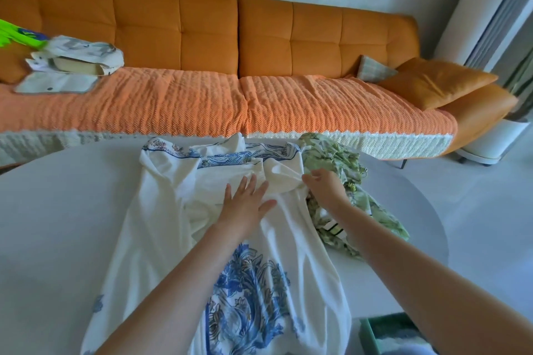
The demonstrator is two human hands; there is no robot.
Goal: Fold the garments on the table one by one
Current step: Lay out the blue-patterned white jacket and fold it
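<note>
pressing my left hand (245, 207) flat, its grip wide, on the white dress (161, 210) spread on the table (57, 225) just beside the green garment (331, 158); my right hand (326, 186) pinches the sleeve (284, 179) nearest that garment. i'd pull it across taut, keeping the edge straight.

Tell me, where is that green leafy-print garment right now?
In the head view the green garment lies crumpled on the right of the white table, beside the white and blue garment, partly under the person's right hand.
</note>
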